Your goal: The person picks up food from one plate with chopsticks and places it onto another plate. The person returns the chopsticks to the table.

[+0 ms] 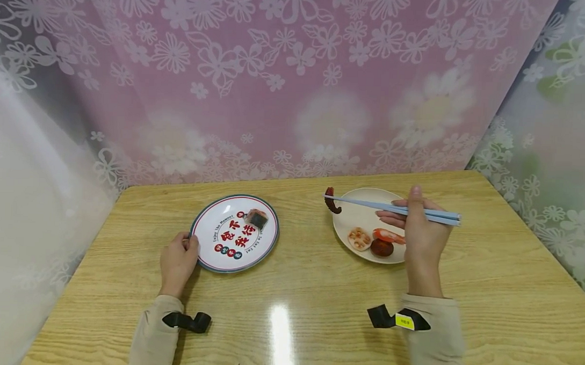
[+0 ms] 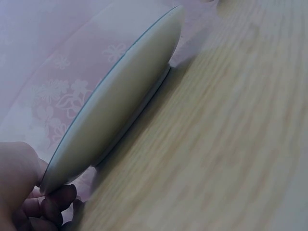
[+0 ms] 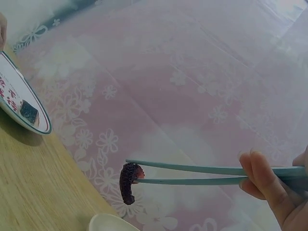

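My right hand (image 1: 423, 230) holds a pair of light blue chopsticks (image 1: 393, 207) over the cream plate (image 1: 342, 216). Pinched between their tips hangs a dark reddish, curled piece of food like a tentacle (image 3: 127, 184), raised by the plate's left edge. With thumb and fingers, my left hand (image 1: 179, 259) pinches the near left rim of a white plate (image 1: 206, 257) with red lettering and a blue-green edge. A small seaweed-wrapped sushi piece (image 1: 257, 219) lies on its upper right part. In the left wrist view that plate's underside (image 2: 110, 101) faces the camera, its foot at the table.
On the cream plate are a lotus root slice (image 1: 359, 239), an orange-and-white shrimp piece (image 1: 388, 236) and a round dark red-brown piece (image 1: 382, 248). Both plates stand on a wood-grain table (image 1: 298, 290). A pink floral curtain (image 1: 296, 86) hangs behind the table's back edge.
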The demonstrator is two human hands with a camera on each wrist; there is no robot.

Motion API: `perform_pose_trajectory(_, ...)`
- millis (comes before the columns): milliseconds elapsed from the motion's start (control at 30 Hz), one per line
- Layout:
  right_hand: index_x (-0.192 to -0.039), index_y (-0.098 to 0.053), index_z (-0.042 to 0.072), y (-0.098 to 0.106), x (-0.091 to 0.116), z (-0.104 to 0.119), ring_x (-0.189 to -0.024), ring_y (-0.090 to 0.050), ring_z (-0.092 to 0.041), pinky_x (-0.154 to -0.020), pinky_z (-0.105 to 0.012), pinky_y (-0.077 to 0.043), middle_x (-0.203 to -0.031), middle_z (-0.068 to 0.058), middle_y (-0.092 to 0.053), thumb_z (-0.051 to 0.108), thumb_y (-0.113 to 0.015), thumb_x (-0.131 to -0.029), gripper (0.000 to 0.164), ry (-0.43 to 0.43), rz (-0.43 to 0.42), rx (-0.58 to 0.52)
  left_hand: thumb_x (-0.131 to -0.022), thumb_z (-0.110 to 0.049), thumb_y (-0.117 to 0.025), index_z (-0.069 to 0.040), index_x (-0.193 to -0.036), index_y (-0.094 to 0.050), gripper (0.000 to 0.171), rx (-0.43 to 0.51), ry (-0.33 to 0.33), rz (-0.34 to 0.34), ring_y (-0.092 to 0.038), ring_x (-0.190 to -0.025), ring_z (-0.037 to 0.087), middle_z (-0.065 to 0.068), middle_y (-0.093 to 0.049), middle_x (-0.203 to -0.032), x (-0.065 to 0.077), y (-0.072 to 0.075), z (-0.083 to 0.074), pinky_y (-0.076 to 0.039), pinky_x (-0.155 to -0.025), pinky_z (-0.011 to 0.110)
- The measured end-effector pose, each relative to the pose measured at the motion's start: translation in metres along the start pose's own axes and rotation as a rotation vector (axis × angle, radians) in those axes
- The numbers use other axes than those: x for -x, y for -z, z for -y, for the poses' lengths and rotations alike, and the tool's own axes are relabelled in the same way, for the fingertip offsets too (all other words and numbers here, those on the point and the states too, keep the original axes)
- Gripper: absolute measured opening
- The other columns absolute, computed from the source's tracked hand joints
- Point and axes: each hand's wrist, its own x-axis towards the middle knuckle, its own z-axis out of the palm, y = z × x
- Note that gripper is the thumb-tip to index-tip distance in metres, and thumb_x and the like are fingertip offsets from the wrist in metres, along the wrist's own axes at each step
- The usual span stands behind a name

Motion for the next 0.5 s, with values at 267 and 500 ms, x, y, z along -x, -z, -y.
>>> perform_pose_trajectory(267, -0.078, -0.071, -0.002, -0.008, 0.004, -0.004, -0.053, -0.068, -0.019, -0.051, -0.029, -0.052, -0.063, -0.009, -0.069, 0.030, -0.061, -0.094, 0.038, -0.005, 0.012, -0.020, -0.097, -0.018, -0.049, 0.008, -0.113, -0.061, 0.034, 0.008, 0.004, 0.013, -0.055, -0.066, 0.025, 0.014, -0.061, -0.073, -0.001, 0.002, 0.000, -0.037, -0.058, 0.031)
perform_pose_trajectory(500, -0.079, -0.071, -0.005, -0.015, 0.007, -0.008, -0.053, -0.068, -0.019, -0.051, -0.029, -0.052, -0.063, -0.009, -0.069, 0.030, -0.061, -0.094, 0.039, 0.048, 0.050, -0.011, -0.096, -0.017, -0.048, 0.009, -0.110, -0.063, 0.032, 0.020, -0.025, 0.005, -0.056, -0.065, 0.026, 0.014, -0.062, -0.073, 0.001, 0.002, 0.000, -0.038, -0.059, 0.032)
